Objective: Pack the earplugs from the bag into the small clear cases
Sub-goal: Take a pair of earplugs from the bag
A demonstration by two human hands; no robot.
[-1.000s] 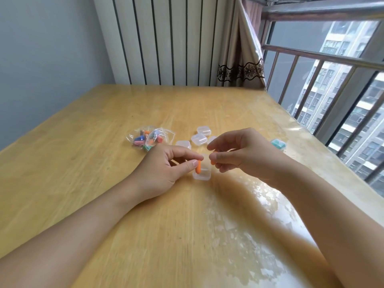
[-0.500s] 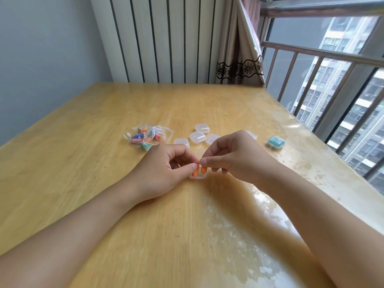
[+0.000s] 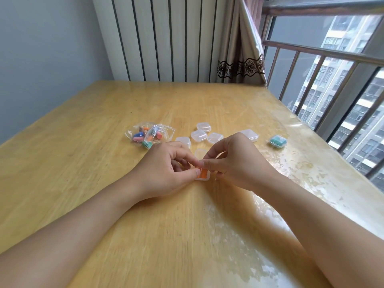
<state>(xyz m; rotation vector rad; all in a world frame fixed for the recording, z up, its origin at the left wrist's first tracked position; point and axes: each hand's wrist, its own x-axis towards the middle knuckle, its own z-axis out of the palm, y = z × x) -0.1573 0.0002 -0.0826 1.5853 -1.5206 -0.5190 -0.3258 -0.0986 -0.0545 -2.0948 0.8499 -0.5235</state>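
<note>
Orange earplugs (image 3: 202,174), long axes pointing away from the person, are being pinched into the open clear case (image 3: 202,177) on the worktop (image 3: 83,163) between left hand (image 3: 164,173) and right hand (image 3: 239,163), equally near.

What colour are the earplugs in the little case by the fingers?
Orange. The earplugs show best in the head view, the only one.
</note>
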